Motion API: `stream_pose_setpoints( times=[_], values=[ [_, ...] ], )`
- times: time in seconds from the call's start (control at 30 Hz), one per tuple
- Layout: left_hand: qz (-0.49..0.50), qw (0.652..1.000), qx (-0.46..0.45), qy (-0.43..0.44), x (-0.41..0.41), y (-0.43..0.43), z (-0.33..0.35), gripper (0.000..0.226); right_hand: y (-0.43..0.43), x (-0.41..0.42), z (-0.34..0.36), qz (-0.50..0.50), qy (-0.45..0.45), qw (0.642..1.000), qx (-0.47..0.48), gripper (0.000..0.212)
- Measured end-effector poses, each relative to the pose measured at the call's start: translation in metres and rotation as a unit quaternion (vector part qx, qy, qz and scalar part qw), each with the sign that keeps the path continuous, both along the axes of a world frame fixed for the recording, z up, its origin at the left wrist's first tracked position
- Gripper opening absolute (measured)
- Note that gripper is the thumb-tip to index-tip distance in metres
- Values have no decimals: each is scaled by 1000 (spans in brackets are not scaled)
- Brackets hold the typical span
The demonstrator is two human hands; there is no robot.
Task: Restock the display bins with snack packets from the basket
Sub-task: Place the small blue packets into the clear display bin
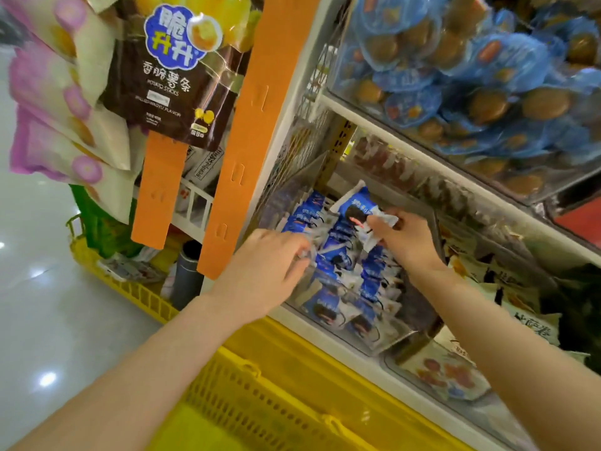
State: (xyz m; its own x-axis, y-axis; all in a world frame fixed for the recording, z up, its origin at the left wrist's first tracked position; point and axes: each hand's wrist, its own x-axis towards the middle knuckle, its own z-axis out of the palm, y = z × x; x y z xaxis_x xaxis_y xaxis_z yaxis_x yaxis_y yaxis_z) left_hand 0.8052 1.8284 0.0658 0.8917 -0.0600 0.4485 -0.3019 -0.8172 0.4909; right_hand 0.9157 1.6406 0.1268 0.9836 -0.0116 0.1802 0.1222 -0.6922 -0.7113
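In the display bin (390, 345), the right hand (406, 239) grips a blue snack packet (354, 209) over the rows. The left hand (270, 258) pinches standing packets (328, 252). Placing seems underway; next, it likely needs slotting upright among them.

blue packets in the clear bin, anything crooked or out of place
Only one: the raised packet pinched by the right hand sits tilted above the rows of blue packets, not yet slotted in. The left hand pinches packet tops at the front left. Nothing looks spilled or torn.
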Motion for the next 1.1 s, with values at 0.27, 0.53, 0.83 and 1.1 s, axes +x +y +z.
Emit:
stream_pose_setpoints(
  times=[0.27,0.53,0.83,1.1],
  values=[
    [-50,994,72,-69,7,15,-16,38,41,102,-16,-7,-52,992,-111,35],
    [-61,991,71,-99,14,20,-20,34,54,145,-40,46,-98,983,-150,38],
    [-44,992,55,-108,15,15,-24,28,53,131,-34,43,-87,987,-126,37],
    [-9,997,58,-48,-2,4,-16,37,47,14,-12,104,-114,974,-166,30]
  ],
)
